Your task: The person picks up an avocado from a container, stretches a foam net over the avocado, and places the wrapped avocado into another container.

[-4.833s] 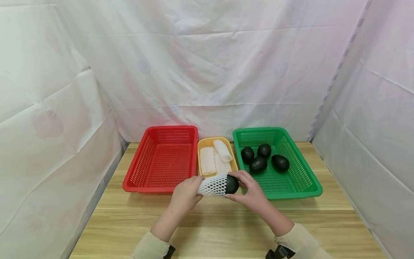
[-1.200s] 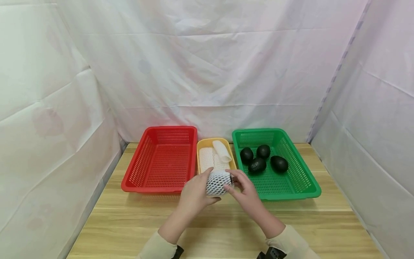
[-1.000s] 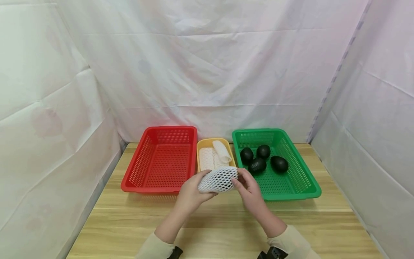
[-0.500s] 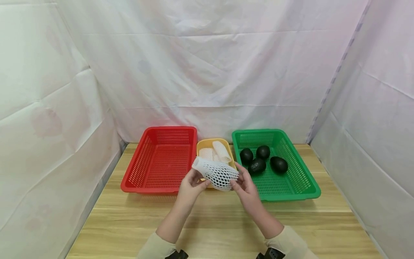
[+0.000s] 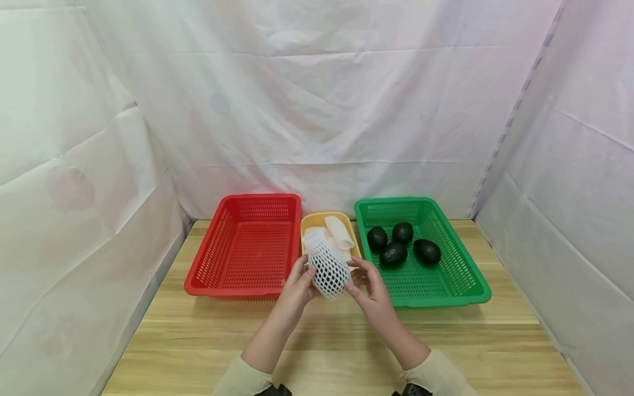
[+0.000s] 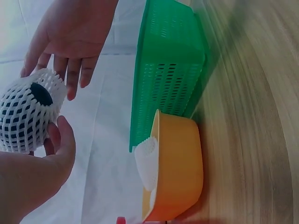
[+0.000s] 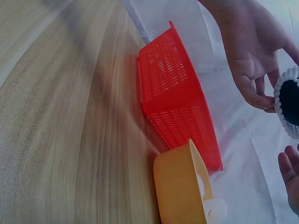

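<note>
Net (image 5: 328, 272) has swung steeper and now hides most of the avocado (image 7: 290, 102), one dark end showing; covering looks nearly complete. It's held lower centre of frame. Left hand (image 5: 295, 289) grip clamped round net; right hand (image 5: 372, 291) grip apart, thumb touching it. Wooden bench (image 5: 342, 352) below; white sheets (image 5: 317, 110) at left, back, right.

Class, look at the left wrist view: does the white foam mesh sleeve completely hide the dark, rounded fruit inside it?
No, part of the dark fruit shows bare at the open end of the white sleeve.
</note>
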`<state>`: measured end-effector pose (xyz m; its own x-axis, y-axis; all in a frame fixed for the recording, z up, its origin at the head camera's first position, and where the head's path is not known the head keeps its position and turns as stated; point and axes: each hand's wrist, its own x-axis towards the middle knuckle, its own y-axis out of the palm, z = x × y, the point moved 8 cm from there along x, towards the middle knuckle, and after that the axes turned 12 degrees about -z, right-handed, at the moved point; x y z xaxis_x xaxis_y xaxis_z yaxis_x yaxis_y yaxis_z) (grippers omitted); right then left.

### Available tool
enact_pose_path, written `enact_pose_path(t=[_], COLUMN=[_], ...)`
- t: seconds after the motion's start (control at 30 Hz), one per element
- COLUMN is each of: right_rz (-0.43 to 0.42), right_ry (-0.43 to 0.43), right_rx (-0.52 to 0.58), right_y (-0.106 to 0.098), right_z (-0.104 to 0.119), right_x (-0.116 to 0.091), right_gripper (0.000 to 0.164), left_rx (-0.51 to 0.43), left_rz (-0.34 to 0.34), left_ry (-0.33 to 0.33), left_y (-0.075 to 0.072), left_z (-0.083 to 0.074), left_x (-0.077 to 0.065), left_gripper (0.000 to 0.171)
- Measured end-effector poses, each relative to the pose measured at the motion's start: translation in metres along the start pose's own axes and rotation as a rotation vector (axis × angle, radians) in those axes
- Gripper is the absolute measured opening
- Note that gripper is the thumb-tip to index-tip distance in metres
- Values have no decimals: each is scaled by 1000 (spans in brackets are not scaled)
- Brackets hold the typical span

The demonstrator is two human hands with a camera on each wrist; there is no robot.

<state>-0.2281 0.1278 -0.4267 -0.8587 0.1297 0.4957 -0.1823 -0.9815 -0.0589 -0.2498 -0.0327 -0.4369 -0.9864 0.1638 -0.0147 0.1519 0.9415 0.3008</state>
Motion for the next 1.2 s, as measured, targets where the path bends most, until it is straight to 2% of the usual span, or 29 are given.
enact_pose_path(t=[0.2,0.37,0.53,0.6,0.67,0.77,0.9,1.03,1.13,1.2], right_rz=[-14,-15,-23,-28,-31,-15,74,190,260,309], right_ry=[9,-5,35,32,25,10,-4,-26,-102,-184], right_rx=[85,119,82,57,23,-32,-123,-230,-334,-407], right_y=[-2,-3,-2,-1,0,5,19,34,46,55], right_z=[3,5,2,2,2,2,0,-6,-6,-4], right_x=[-1,-1,-1,0,1,2,0,-6,-8,-8], right_gripper=[42,33,32,32,32,32,33,37,36,33], left_rx=[-50,-19,29,50,82,114,131,192,209,181], left_rz=[-10,-54,-48,-47,-71,-129,-152,-160,-216,-259], left_ry=[-2,9,62,89,98,73,-1,-41,-40,-39], left_y=[1,-2,-6,-8,-12,-17,-21,-27,-39,-47], left_z=[-4,-4,-4,-4,-4,-4,-4,-5,-10,-16], left_x=[-1,-4,-6,-6,-6,-5,-5,-6,-5,-3], left_gripper=[54,60,66,64,62,60,56,51,49,49])
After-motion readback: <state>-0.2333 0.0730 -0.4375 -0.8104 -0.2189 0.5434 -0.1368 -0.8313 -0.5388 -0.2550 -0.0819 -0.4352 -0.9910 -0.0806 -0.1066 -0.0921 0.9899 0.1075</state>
